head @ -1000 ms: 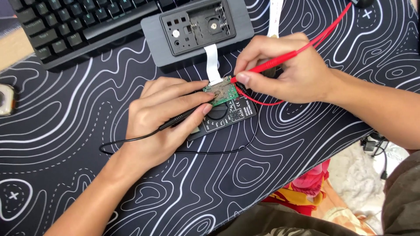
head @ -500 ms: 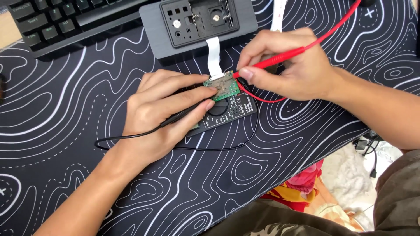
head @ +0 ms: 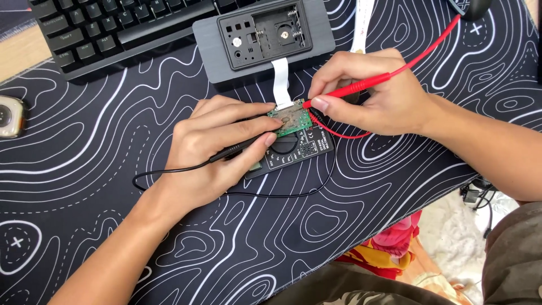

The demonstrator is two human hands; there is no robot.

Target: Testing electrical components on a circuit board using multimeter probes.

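Nearest the camera: black desk mat w/ white contour lines covering the tabletop; red-yellow cloth below its edge. Left hand palm-down on mat, fingers pinched round black probe; its thin black lead loops off toward the wrist. Probe tip at small green circuit board, which lies atop a black multimeter — dial and white label print partly hidden under the fingers. Right hand just beyond, grip closed on red probe, tip touching board's right edge; red lead runs up to far right. White flat ribbon joins board to grey rectangular case, open, dark recess showing. Far: black keyboard. Left edge: square watch.
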